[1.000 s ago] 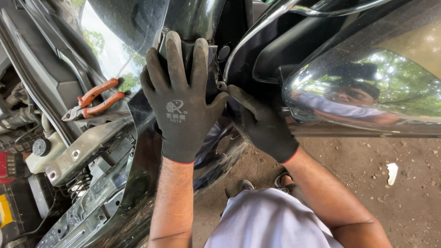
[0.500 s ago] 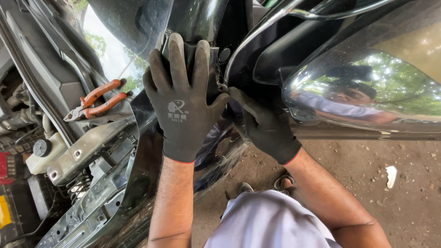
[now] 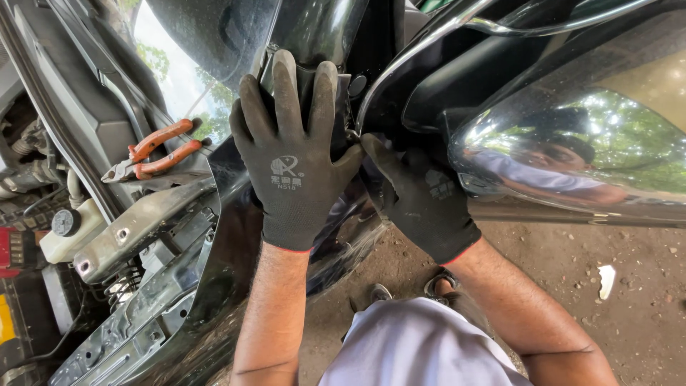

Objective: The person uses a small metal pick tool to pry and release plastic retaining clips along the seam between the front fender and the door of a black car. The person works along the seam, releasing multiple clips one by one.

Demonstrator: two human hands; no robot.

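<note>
Left hand (image 3: 296, 164) flat, fingers spread, pressing black trim (image 3: 314, 78) at the door-fender gap | right hand (image 3: 421, 200) curled under trim, grip likely but hidden | press evenly, keep fingers clear of seam | pliers (image 3: 150, 159) on cowl

Both hands are wearing dark knit gloves and pressing on the glossy black car body panel (image 3: 314, 43). The left hand (image 3: 293, 154) is lying flat against the panel, fingers spread upward. The right hand (image 3: 421, 196) is reaching in just beside it, fingertips tucked at the panel's edge. Orange-handled pliers (image 3: 153, 154) are resting left of the panel, above a white fluid reservoir with a black cap (image 3: 68, 232).
</note>
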